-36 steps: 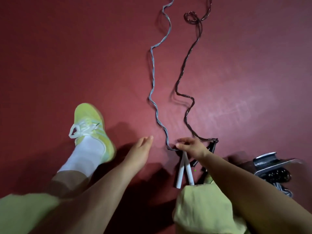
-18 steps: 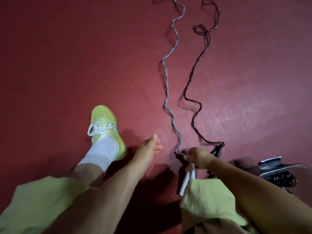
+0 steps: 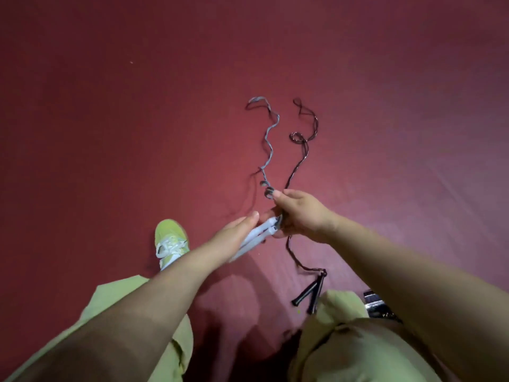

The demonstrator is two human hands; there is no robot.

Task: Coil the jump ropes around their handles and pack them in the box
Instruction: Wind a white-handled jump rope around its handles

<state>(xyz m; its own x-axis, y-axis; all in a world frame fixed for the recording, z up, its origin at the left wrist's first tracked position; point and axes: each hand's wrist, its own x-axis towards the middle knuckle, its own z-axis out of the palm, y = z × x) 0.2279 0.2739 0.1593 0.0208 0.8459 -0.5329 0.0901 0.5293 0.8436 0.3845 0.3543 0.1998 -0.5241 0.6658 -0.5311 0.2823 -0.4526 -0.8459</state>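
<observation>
White handles (image 3: 254, 239) between both hands (arms outstretched)

Dim, soft blur — wide-angle warp

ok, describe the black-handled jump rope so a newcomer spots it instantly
Start on the dark red floor, then look below the right hand, beside the person's knee. The black-handled jump rope lies there untouched, with a dark cord; its neighbour's white handles are held up in both hands.
</observation>
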